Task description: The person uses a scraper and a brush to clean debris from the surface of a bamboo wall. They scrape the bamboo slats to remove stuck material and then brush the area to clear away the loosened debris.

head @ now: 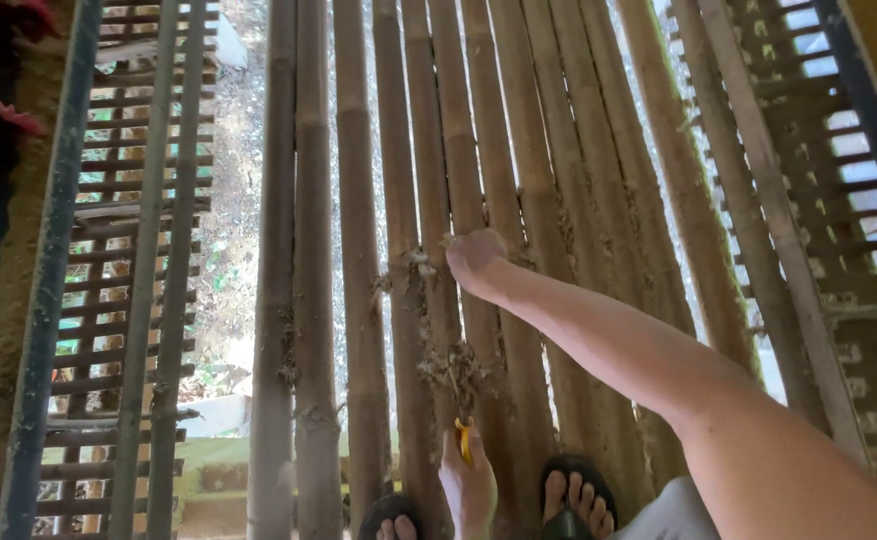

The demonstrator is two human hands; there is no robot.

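I look down on a floor of long bamboo poles (358, 200) running away from me. My right hand (474, 260) reaches forward from the lower right. Its fingers are curled shut against a pole, beside clumps of dry fibrous debris (413, 262). Whether it grips any of the debris is hidden. More debris (453, 372) clings to the poles nearer me. My left hand (468, 488) rests low on the poles at the bottom edge. It is closed on a small yellow tool (463, 440) that points at the nearer debris.
My feet in dark sandals (578, 495) stand on the poles at the bottom. Slatted frames (148, 250) flank the poles on the left and on the right (818, 200). Ground shows far below through the gaps. A dark bird with red comb (3, 112) is at the top left.
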